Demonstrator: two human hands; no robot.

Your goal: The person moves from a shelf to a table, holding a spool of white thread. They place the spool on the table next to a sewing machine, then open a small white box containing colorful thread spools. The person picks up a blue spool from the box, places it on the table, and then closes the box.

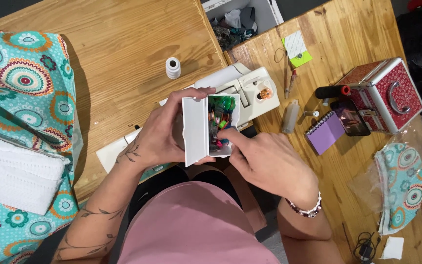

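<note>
One big wooden tabletop point(123, 44) has bright patterned cloth point(23, 83) at the left. Near the middle, above the white sewing machine point(250, 90), the left hand point(159, 134) grips a small white box point(206, 129). The right hand point(264, 159) pinches colourful clips point(221, 122) inside it.

Bare wood lies open beyond the white sewing machine point(230, 93), broken only by a white thread spool point(173, 68) near its far left. Right of the machine, a small bottle point(290, 116), purple notepad point(324, 132) and red patterned case point(384, 95) crowd the table; patterned fabric point(23, 102) blocks its left.
</note>
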